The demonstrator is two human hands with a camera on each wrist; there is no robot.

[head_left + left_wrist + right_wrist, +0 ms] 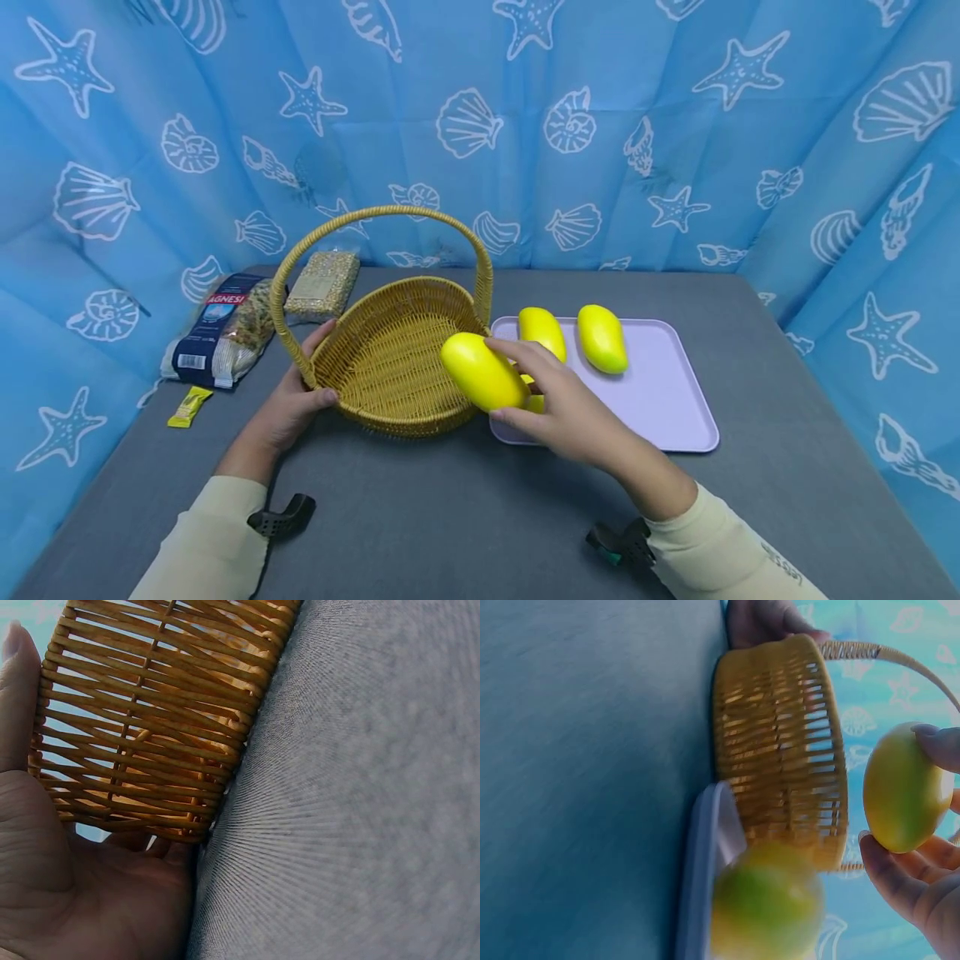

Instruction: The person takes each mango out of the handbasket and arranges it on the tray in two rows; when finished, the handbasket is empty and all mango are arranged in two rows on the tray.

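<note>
In the head view my right hand holds a yellow mango by its end, raised over the right rim of a wicker basket. The right wrist view has the same mango between thumb and fingers, off the table. My left hand grips the basket's left side; its thumb lies at the rim in the left wrist view. The basket's inside shows only woven bottom and walls. Two mangoes lie on a lilac tray, and another yellow piece is mostly hidden behind my right hand.
Left of the basket lie a blue AGNESI pasta bag, a clear pack of pale grains and a small yellow packet. The basket's tall handle arches over it. Behind the grey table hangs a blue shell-patterned curtain.
</note>
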